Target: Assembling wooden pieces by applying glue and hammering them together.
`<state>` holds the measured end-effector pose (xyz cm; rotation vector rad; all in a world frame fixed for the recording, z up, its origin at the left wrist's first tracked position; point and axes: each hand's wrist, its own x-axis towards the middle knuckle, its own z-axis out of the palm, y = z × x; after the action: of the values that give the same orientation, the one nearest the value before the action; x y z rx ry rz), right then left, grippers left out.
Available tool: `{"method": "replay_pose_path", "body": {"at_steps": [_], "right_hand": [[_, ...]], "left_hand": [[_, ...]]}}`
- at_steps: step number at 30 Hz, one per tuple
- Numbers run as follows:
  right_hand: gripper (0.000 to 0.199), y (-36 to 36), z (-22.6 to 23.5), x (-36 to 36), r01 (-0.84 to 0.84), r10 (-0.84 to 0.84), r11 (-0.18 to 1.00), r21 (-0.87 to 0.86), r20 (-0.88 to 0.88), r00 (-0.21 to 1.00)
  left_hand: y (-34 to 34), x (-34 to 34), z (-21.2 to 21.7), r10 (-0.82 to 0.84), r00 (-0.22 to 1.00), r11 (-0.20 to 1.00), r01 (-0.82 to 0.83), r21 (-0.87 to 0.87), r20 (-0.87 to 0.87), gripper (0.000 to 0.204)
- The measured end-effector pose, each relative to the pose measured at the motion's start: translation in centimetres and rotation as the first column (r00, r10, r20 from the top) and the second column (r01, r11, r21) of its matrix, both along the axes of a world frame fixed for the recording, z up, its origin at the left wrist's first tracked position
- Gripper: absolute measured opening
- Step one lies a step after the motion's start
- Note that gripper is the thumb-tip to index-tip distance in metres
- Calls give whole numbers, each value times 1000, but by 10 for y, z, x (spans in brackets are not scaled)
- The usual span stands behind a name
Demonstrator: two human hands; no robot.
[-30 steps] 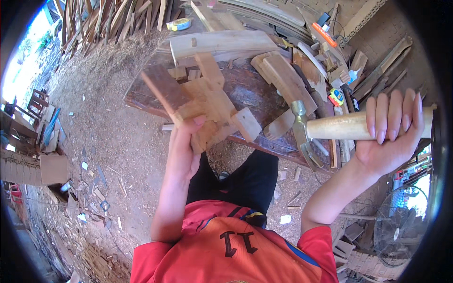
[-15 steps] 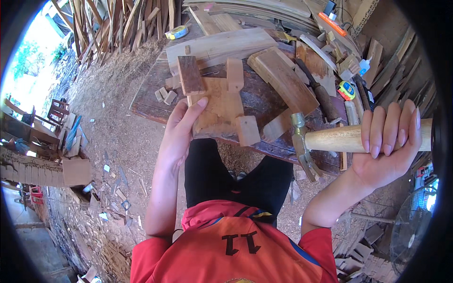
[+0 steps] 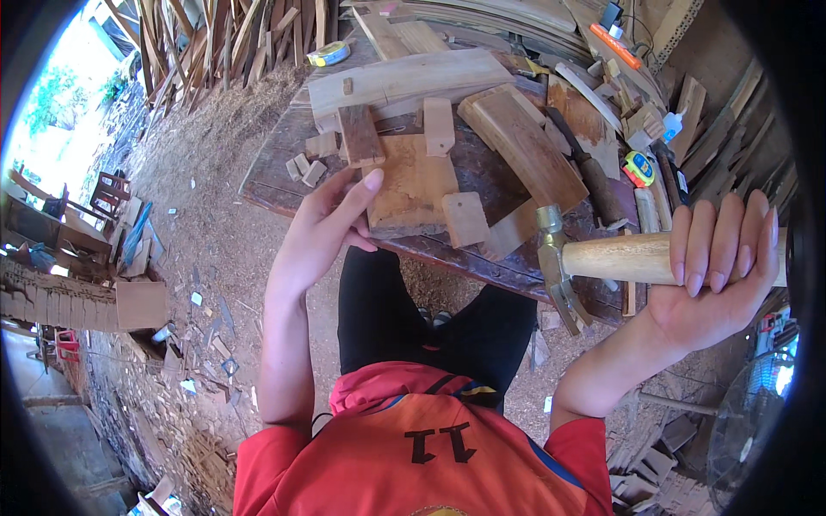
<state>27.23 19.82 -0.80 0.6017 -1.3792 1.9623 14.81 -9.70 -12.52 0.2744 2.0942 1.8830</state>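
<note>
A flat wooden board (image 3: pixel 411 191) with small blocks fixed at its corners lies near the bench's front edge; one block is darker than the others. At its left edge is my left hand (image 3: pixel 318 228), its thumb tip at the rim and its fingers spread apart, some partly hidden beside or below the board. My right hand (image 3: pixel 718 258) is wrapped round the pale wooden handle of a claw hammer (image 3: pixel 551 258). The hammer is held sideways, its metal head to the right of the board and its claw toward me.
The dark bench (image 3: pixel 275 172) carries small offcuts (image 3: pixel 305 168), a long plank (image 3: pixel 413 82), a thick beam (image 3: pixel 520 146), a chisel-like tool (image 3: pixel 594 176) and tape measures (image 3: pixel 638 168). Wood strips (image 3: pixel 224 43) lean at the back left. A fan (image 3: pixel 748 421) stands at the right.
The board has shifted right and lies flatter. My left hand's grip has loosened to the board's edge, with its lower fingers showing. The hammer has barely moved.
</note>
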Motion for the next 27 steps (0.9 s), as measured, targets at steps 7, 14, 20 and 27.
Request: {"method": "replay_pose_path", "body": {"at_steps": [7, 14, 20, 27], "right_hand": [[35, -15, 6, -9, -42, 42, 999, 13, -32, 999], [35, -36, 11, -13, -29, 29, 1000, 0, -32, 999], [36, -54, 19, -28, -202, 195, 974, -107, -71, 978], [37, -63, 31, -35, -395, 390, 916, -71, -80, 917]], "left_hand": [[-9, 27, -17, 65, 993, 955, -89, 282, 96, 67], [6, 56, -10, 199, 957, 962, -150, 227, -210, 54], [2, 76, -13, 235, 906, 969, -190, 160, -352, 32], [14, 83, -5, -118, 904, 979, 175, 105, -410, 32]]}}
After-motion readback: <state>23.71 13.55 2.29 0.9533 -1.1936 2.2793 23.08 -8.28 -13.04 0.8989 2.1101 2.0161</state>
